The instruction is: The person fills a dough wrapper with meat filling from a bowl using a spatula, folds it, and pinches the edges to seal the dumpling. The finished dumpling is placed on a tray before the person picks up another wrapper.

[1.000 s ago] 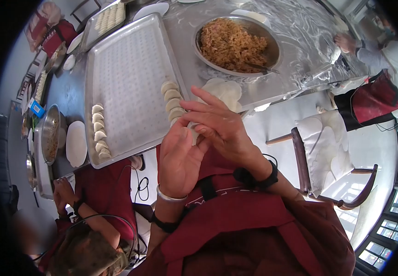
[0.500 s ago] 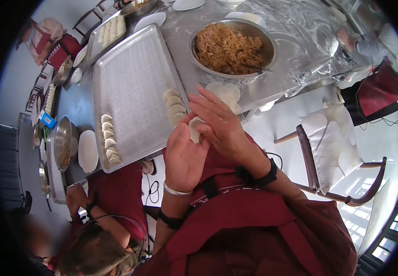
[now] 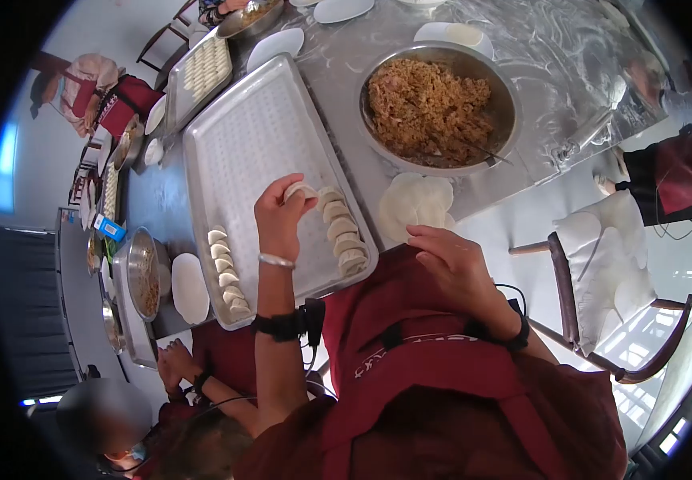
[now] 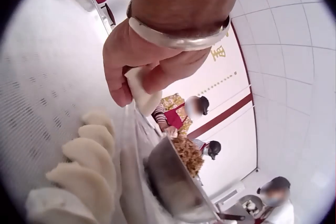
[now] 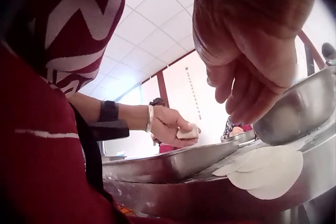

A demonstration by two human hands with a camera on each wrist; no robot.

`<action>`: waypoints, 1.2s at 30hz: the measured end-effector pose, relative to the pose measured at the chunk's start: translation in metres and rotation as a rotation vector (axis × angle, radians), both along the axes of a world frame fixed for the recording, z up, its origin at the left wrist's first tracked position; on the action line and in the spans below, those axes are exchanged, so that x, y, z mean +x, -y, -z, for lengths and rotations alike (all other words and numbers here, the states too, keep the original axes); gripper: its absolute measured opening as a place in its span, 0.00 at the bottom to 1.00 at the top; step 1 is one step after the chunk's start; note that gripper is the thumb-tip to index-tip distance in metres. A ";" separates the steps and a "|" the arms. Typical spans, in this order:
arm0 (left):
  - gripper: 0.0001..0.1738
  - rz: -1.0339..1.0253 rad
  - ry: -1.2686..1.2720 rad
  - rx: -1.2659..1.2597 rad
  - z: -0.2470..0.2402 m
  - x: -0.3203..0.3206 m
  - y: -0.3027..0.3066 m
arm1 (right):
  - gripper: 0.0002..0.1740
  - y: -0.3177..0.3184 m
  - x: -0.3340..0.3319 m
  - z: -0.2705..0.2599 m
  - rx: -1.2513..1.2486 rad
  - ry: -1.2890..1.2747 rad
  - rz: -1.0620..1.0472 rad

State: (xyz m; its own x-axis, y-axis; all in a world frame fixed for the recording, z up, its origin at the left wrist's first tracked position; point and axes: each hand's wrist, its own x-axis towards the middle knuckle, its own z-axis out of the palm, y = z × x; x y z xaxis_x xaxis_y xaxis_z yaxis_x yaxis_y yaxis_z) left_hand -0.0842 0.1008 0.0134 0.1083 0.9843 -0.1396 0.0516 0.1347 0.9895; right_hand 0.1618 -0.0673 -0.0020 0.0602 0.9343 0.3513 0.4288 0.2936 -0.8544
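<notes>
My left hand (image 3: pixel 278 220) pinches a pale folded dumpling (image 3: pixel 301 190) between thumb and fingers above the big metal tray (image 3: pixel 242 120). In the left wrist view, this dumpling (image 4: pixel 143 90) hangs just past the end of a row of dumplings (image 4: pixel 86 153) along the tray's side. My right hand (image 3: pixel 459 266) holds nothing; its fingers are loosely bent in the right wrist view. It hovers at the table edge beside a stack of round dough wrappers (image 3: pixel 418 204). A second, shorter row of dumplings (image 3: pixel 224 268) lines the tray's left side.
A steel bowl of minced filling (image 3: pixel 434 108) with a utensil in it stands behind the wrappers. Left of the tray are a white oval dish (image 3: pixel 191 290) and another bowl (image 3: pixel 146 276). Another person's hands (image 3: pixel 179 364) are at lower left. A cushioned chair (image 3: pixel 602 272) stands right.
Both hands were together around the dumpling in front of the body. The left hand has carried it forward over the tray; the right has let go and moved right. The view has shifted.
</notes>
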 end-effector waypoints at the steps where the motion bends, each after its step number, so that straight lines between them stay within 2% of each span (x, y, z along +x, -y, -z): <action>1: 0.17 -0.014 -0.057 0.031 0.007 0.002 -0.011 | 0.12 -0.002 0.002 0.002 -0.015 -0.001 0.007; 4: 0.18 0.056 -0.293 0.086 0.038 -0.003 -0.044 | 0.13 -0.005 0.009 0.001 -0.029 -0.005 0.035; 8: 0.18 0.053 -0.429 0.166 0.062 0.002 -0.058 | 0.12 -0.008 0.014 0.007 -0.062 0.001 0.043; 10: 0.17 0.061 -0.539 0.260 0.069 0.003 -0.061 | 0.12 -0.009 0.015 0.008 -0.077 0.003 0.037; 13: 0.17 0.064 -0.673 0.234 0.068 0.005 -0.059 | 0.12 -0.011 0.014 0.010 -0.083 -0.004 0.037; 16: 0.16 0.083 -0.644 0.148 0.064 0.011 -0.055 | 0.12 -0.014 0.014 0.009 -0.082 -0.012 0.038; 19: 0.18 0.049 -0.433 0.136 0.070 0.018 -0.051 | 0.12 -0.014 0.014 0.012 -0.102 0.001 0.039; 25: 0.17 0.100 -0.764 0.423 0.074 0.016 -0.049 | 0.12 -0.010 0.018 0.012 -0.129 -0.015 0.062; 31: 0.20 0.188 -0.861 0.571 0.068 0.013 -0.044 | 0.12 -0.009 0.025 0.020 -0.107 0.013 0.096; 36: 0.19 0.213 -0.849 0.552 0.073 0.009 -0.045 | 0.14 -0.015 0.024 0.038 -0.136 -0.041 0.169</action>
